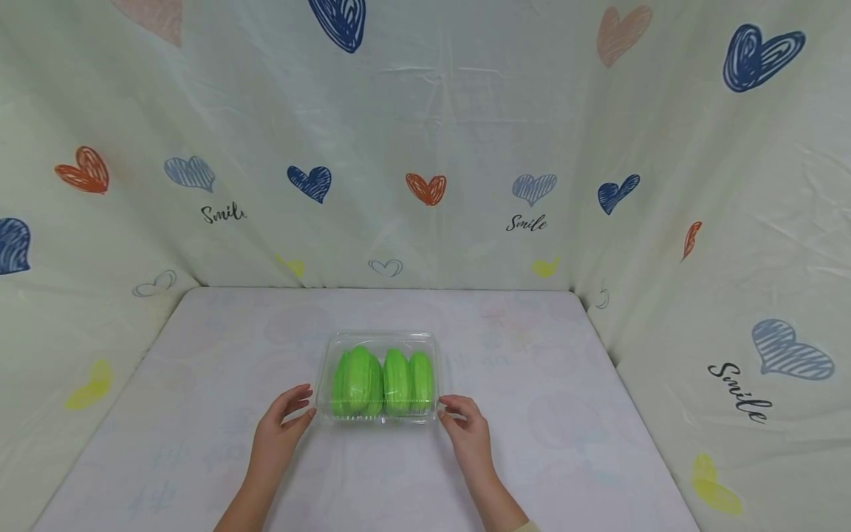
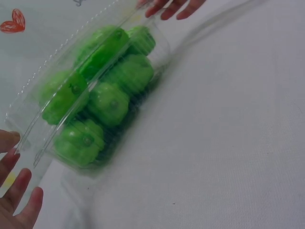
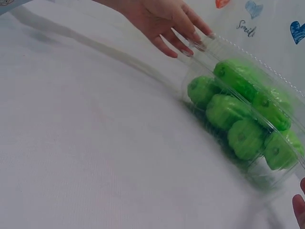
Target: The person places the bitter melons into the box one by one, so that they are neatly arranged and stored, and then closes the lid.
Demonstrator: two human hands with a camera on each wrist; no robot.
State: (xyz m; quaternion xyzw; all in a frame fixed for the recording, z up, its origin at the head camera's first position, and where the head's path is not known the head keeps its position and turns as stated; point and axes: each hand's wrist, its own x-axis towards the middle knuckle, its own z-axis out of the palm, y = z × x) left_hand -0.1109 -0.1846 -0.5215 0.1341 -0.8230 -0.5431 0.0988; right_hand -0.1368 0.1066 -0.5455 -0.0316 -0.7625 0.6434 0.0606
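Note:
A clear plastic clamshell box (image 1: pixel 379 338) stands on the white table, its lid down over the base. Inside lie several glossy green, ribbed, oblong pieces (image 1: pixel 359 378) like small gourds, also visible as a stack of green ends (image 3: pixel 245 138) in the right wrist view. My left hand (image 1: pixel 282 425) pinches the box's left rim near the front corner, thumb and forefinger at the edge, other fingers spread. At the right rim, my right hand (image 1: pixel 468 436) does the same with thumb and forefinger. Only fingertips of the right hand (image 3: pixel 299 207) show in its own wrist view.
The white table (image 1: pixel 565 443) spreads around the box on all sides. A pale curtain (image 1: pixel 479 133) printed with hearts and "Smile" hangs along the table's back and both sides.

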